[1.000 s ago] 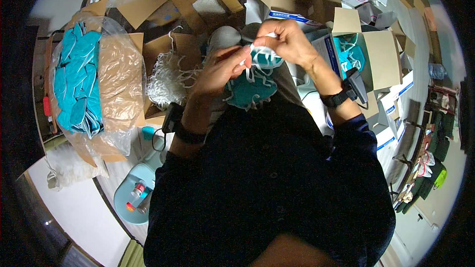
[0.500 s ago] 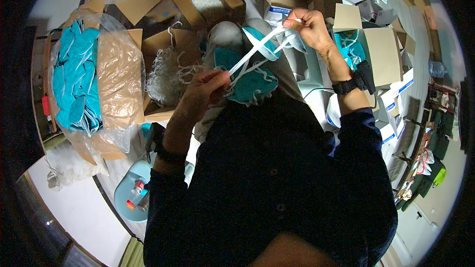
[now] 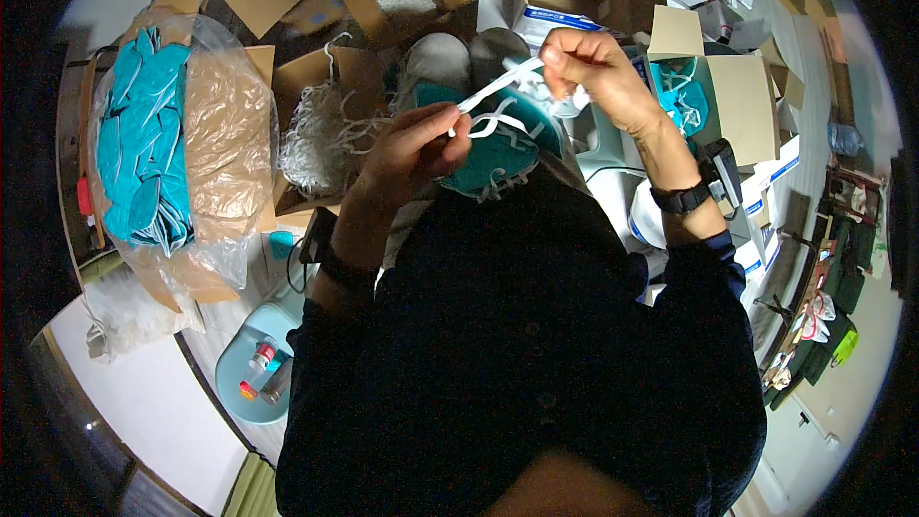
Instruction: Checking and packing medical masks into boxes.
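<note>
Between my two hands runs a white elastic strap. My left hand pinches its lower end, thumb against forefinger. The upper end is held in the closed fingers of my right hand, with a loose white bunch hanging just below them. Under the strap, a teal cup-shaped piece, likely a face mask, is blurred by motion. More teal masks with white straps lie on my lap, partly hidden by my left hand and the loops.
At left, a plastic-lined carton holds stacked teal pieces. Beside it, a box contains tangled white straps. An open carton at right has teal masks inside. A blue stool with bottles stands lower left.
My hands have come closer together, and the strap span between them is shorter. The teal piece below my right hand has shifted down and right. My left hand has risen slightly.
</note>
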Demonstrator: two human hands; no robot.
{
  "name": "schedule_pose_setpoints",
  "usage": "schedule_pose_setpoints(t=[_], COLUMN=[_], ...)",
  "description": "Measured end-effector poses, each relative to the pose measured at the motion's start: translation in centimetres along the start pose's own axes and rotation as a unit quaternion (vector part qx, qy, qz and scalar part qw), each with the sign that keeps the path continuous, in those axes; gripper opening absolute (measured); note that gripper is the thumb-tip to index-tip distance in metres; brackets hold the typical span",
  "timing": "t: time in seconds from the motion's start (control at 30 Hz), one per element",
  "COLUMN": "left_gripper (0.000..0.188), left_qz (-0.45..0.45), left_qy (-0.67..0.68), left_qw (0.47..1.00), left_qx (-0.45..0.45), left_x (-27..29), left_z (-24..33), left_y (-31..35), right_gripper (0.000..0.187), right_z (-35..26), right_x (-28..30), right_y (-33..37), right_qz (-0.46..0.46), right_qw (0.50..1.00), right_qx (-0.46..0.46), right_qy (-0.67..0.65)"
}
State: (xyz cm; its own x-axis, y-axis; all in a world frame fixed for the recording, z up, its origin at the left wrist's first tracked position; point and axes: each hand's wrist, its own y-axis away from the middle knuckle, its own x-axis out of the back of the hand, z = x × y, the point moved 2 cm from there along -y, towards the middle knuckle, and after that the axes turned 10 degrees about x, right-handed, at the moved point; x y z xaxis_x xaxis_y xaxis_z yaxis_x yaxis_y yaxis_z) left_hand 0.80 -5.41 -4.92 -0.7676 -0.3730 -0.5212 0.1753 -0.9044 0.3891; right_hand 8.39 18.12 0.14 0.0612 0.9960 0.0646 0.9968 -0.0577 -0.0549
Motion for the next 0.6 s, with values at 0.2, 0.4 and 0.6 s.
schedule_pose_setpoints(t=[0.2,0.4,0.6], left_gripper=[0.018,0.031,0.033], left_qz=[0.004,-0.006,-0.022], left_qy=[-0.027,0.104,0.102], left_qw=[0.997,0.995,0.995], left_qx=[-0.067,0.006,-0.012], left_x=[-2.0,-2.5,-2.0], left_z=[-0.1,0.4,-0.3], left_y=[-0.9,-1.5,-2.2], right_gripper=[0.03,0.022,0.018], right_z=[-1.0,-0.9,-0.4], right_x=[0.0,0.0,0.1], right_y=[0.7,0.9,1.1], right_qz=[0.027,0.043,0.049], right_qw=[0.99,0.99,0.989], right_qx=[-0.085,-0.058,-0.041], right_qy=[-0.112,-0.124,-0.137])
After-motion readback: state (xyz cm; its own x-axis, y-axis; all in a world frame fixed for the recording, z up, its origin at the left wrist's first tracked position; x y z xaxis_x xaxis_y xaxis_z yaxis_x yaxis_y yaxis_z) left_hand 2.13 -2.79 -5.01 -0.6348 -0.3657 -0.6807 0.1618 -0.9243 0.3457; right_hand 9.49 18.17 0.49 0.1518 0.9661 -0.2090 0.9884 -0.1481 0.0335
